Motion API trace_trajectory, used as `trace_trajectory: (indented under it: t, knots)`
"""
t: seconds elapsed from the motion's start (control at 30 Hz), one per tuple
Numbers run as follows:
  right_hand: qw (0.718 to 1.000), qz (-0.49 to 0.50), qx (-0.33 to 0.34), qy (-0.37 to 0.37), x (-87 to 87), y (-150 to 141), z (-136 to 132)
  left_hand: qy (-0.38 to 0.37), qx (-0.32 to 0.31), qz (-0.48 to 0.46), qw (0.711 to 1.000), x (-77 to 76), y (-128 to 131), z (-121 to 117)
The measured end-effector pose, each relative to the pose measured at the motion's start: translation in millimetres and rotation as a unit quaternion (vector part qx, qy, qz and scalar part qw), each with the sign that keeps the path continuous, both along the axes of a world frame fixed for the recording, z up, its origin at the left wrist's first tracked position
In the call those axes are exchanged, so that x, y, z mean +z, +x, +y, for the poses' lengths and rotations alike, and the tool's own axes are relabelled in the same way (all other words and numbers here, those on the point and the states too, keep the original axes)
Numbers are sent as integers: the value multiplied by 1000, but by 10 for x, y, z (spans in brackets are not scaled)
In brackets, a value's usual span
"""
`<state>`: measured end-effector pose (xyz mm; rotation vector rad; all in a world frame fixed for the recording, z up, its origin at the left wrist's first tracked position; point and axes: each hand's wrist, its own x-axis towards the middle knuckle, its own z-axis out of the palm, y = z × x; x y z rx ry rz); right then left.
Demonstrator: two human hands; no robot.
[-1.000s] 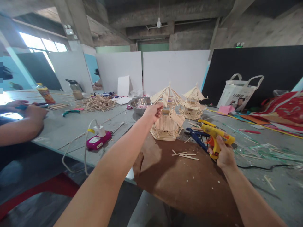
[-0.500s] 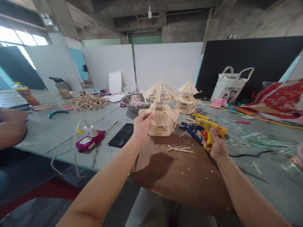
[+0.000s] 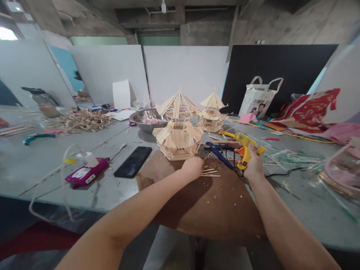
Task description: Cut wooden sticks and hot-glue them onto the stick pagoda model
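My right hand [image 3: 254, 165] grips a yellow hot glue gun [image 3: 245, 146] by its handle, the nozzle pointing left and away from me. My left hand [image 3: 194, 168] is low over the brown board [image 3: 213, 213], its fingers curled beside several thin wooden sticks [image 3: 210, 173]. The back of that hand hides its fingertips, so I cannot see what they hold. Just behind it stands a pavilion model [image 3: 180, 138] built of small wooden sticks, with a lower roof and a pointed upper one. A second, smaller stick pavilion [image 3: 213, 112] stands farther back on the right.
Blue-handled pliers [image 3: 221, 155] lie left of the glue gun. On the left are a black phone [image 3: 133, 162], a purple power strip [image 3: 87, 172] with its cable and a stick heap [image 3: 81, 122]. A metal bowl [image 3: 147, 122] stands behind. Plastic scraps [image 3: 292, 157] lie right.
My left hand has moved from the pavilion's roof down to the loose sticks on the board. My right hand still holds the glue gun. The view has turned right, and the nearby person's arm has left it.
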<state>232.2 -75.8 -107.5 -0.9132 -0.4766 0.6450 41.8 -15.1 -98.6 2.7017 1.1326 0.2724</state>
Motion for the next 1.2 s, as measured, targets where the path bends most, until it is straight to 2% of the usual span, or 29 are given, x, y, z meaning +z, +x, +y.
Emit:
trace_trajectory:
  t: [0.2,0.3,0.6,0.77,1.0,1.1,1.2]
  knots:
    - [1000,12,-11,17,34,35,-20,-2,14,-13,1000,-13,418,128]
    - [1000,-2,-6,20,34,56,-18,-15,21,-19,999,-30,535,187]
    - [999,22,-27,17,41,17,1,-37,19,-84,996,-104,378,341]
    - [1000,2,-15,19,35,-23,-4,-51,37,-93,994,-113,477,293]
    - [1000,-9,11,0,-5,-43,19,-73,42,-85,993,6,726,256]
    - [1000,-8,13,3,-1,-49,21,-72,41,-105,991,81,703,263]
    - [1000,2,10,8,19,-58,16,-70,37,-125,989,157,573,276]
